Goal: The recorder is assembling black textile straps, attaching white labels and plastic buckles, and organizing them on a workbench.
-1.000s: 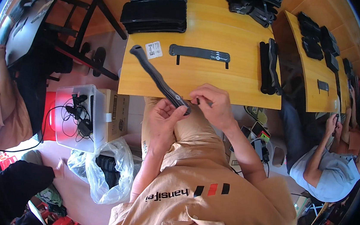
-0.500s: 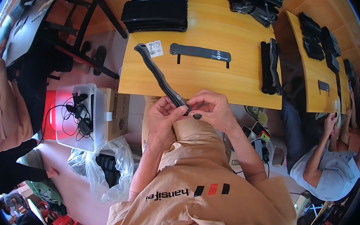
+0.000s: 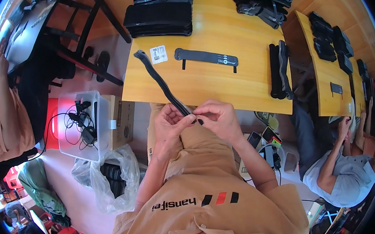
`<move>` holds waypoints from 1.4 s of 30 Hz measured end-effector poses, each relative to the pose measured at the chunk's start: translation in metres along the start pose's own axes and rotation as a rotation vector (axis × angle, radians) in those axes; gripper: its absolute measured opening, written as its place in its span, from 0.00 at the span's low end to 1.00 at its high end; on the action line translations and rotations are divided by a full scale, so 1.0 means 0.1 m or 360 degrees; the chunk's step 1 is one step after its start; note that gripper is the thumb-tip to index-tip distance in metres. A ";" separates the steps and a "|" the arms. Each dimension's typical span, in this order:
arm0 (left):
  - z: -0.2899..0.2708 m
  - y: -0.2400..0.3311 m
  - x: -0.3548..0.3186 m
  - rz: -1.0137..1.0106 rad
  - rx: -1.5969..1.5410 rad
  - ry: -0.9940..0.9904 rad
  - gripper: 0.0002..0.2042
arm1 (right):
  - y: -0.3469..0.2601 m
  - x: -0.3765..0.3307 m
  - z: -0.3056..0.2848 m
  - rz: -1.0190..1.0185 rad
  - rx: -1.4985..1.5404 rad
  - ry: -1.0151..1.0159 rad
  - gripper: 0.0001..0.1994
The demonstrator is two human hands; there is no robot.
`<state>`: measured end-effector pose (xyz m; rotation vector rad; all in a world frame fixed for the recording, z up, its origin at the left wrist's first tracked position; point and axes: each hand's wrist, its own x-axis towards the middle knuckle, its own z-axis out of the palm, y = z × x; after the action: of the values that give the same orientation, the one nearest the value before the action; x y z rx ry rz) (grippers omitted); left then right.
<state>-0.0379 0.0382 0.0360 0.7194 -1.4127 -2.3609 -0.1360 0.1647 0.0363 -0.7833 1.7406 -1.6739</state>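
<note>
One printed label (image 3: 159, 54) tops the wooden table (image 3: 217, 89); before it, left hand (image 3: 169, 119) grips dark strap (image 3: 160, 83), right hand (image 3: 219, 116) pinches black tab (image 3: 201, 122); clear bin (image 3: 101, 131) stands left.

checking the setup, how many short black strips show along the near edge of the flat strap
2, both by the flat strap: the left strip near its left end, the right strip at its right end; more could be hidden underneath.
</note>
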 end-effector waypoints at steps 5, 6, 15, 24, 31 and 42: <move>-0.01 -0.03 0.04 0.0005 -0.0008 0.0071 0.10 | -0.01 -0.05 0.19 -0.0740 -0.0958 0.0343 0.06; -0.01 -0.03 0.04 0.0011 0.0007 0.0058 0.10 | -0.01 -0.05 0.20 -0.0740 -0.0958 0.0348 0.06; -0.06 0.04 0.08 -0.0086 0.0095 -0.0060 0.14 | 0.00 0.02 0.16 -0.0362 -0.0584 0.0234 0.05; -0.13 0.02 0.11 -0.0092 0.0063 -0.0051 0.13 | 0.02 0.01 0.27 -0.0820 -0.0949 0.0380 0.07; -0.22 0.06 0.09 -0.0234 0.0109 -0.0200 0.16 | 0.01 0.06 0.22 -0.0553 -0.0803 0.0161 0.05; -0.25 0.14 0.07 -0.0298 -0.0008 -0.0201 0.12 | -0.09 0.10 0.28 -0.0546 -0.0493 0.0086 0.05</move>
<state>-0.0298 0.0094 0.0370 0.7425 -1.4461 -2.5935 -0.1211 0.1386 0.0445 -1.2478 2.0220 -1.6681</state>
